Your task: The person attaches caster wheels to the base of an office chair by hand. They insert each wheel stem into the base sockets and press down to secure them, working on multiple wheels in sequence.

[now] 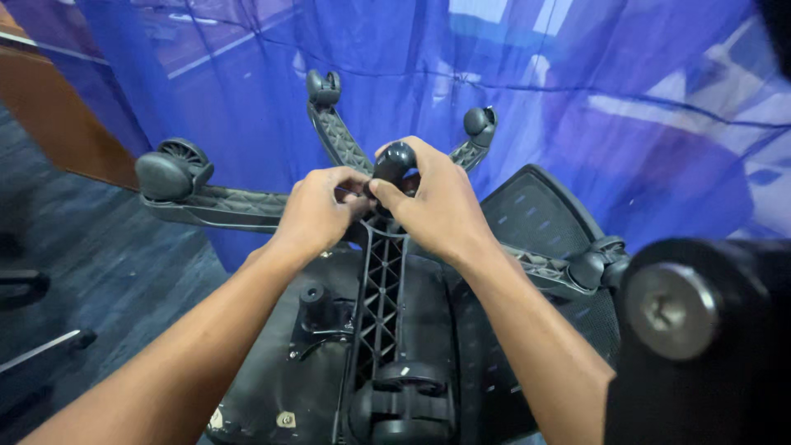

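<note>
Blue mesh curtain (577, 99) fills the background; dark plank floor (107, 264) and a brown wooden panel (58, 115) lie to its left.

Item: office chair, upturned, its black underside of the seat (272, 371) facing the camera. All places below are given from the hub of the star base (381, 272).

- Hub: at picture centre, capped by a rounded black knob (394, 162) just above it.
- Left hand (315, 213): just left of the hub, fingers curled together and pinching at the base of the knob.
- Right hand (439, 203): just right of the hub, fingers wrapped over the knob, thumb pressed on its front.
- Far-left castor (169, 171): well left, at the end of a ribbed leg.
- Upper castor (323, 86): above the hub.
- Upper-right castor (480, 122): above and right.
- Right castor (600, 264): right, in front of the mesh backrest (540, 216).
- Near castor (404, 404): below, at the end of the leg pointing toward the camera.
- Cylindrical socket (313, 303): below-left on the seat underside, contents not visible.
- Blurred black object with a metal bolt head (671, 311): far right, close to the lens.
</note>
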